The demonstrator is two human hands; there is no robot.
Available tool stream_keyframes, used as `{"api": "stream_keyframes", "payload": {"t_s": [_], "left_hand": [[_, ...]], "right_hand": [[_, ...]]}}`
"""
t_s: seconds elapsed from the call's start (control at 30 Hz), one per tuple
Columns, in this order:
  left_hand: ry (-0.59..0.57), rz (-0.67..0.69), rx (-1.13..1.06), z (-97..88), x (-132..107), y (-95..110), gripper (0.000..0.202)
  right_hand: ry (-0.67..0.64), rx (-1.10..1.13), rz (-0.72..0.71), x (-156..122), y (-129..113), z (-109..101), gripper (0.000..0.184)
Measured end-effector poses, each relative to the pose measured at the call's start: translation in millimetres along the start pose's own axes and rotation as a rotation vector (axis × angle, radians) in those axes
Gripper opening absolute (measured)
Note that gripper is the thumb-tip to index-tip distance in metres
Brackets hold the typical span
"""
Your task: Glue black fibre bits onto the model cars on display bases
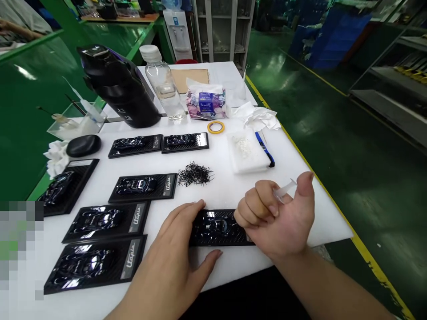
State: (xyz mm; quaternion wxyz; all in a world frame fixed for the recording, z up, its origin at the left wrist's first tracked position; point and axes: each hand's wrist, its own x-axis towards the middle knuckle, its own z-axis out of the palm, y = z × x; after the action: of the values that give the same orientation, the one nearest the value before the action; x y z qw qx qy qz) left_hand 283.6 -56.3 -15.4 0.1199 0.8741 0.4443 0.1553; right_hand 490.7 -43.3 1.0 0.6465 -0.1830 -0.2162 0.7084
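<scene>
A dark model car (218, 227) on a black textured base lies at the table's near edge, between my hands. My left hand (176, 246) rests at the base's left end, fingers and thumb apart, the index finger by its far corner. The thumb points right, just below the near edge. Above the right end, my right hand (273, 218) is closed around a translucent syringe (284, 191), with the thumb raised beside its flanged plunger end. The fingers hide the rest of the syringe, and the hand covers the right part of the base.
Several similar model cars (136, 186) on bases stand left and behind. A pile of short black strips (195, 174) lies beyond my left hand. Farther right are a white foam block (248, 153), a blue-handled tool (265, 149) and yellow tape (215, 127). Bottles (163, 84) and tissues (206, 100) stand behind.
</scene>
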Motion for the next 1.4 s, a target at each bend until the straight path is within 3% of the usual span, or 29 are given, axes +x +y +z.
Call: {"api": "stream_keyframes", "payload": {"t_s": [0.13,0.8,1.4], "left_hand": [[0.004,-0.074,-0.099,7.8,7.0,-1.4,0.067],[0.028,-0.045,-0.118,6.2,8.4,-2.1,0.06],[0.013,-0.067,-0.137,7.4,8.0,-2.6,0.063]], "right_hand": [[-0.015,-0.017,-0.003,0.0,-1.1,-1.5,0.074],[0.028,-0.097,-0.007,1.0,1.9,4.4,0.072],[-0.03,-0.157,-0.002,-0.2,-2.5,-0.3,0.068]]}}
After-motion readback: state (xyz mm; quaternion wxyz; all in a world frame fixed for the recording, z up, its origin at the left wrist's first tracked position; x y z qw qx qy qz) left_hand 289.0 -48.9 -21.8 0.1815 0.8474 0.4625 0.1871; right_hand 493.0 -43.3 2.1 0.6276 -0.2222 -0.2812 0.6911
